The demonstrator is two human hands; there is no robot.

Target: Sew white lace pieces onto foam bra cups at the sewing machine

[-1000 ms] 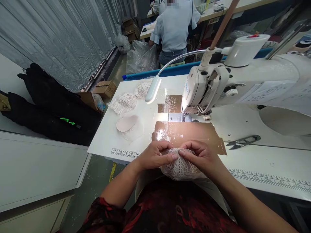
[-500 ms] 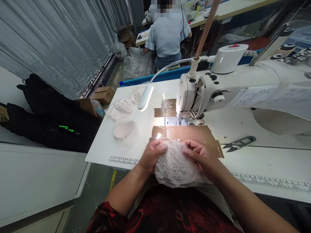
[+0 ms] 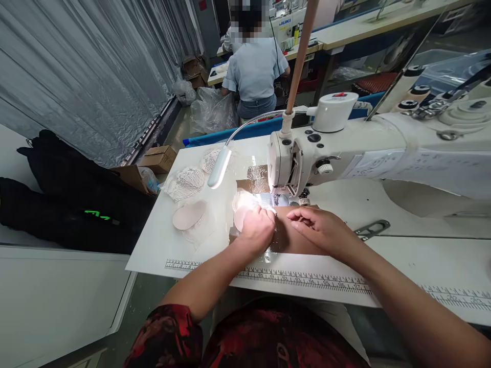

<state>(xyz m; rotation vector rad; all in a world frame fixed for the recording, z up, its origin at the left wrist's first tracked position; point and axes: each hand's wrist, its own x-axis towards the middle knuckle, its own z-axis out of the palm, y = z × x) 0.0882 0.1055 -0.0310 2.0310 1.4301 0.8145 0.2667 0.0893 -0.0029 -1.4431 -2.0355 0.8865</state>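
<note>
Mid-left, a cardboard box holds a plastic bag. Mid-frame, above the table edge, our left hand pinches a lace cup; our right hand curls, grip unclear.

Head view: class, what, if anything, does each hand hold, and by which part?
The left hand grips the pale cup by its side on the picture's right, partly hidden; the right hand visibly holds nothing.

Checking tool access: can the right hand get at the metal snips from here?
Probably yes: the right hand looks empty, and the snips lie with their handle uncovered. Its wrist hides the blade tips, so it would likely need to draw back.
</note>
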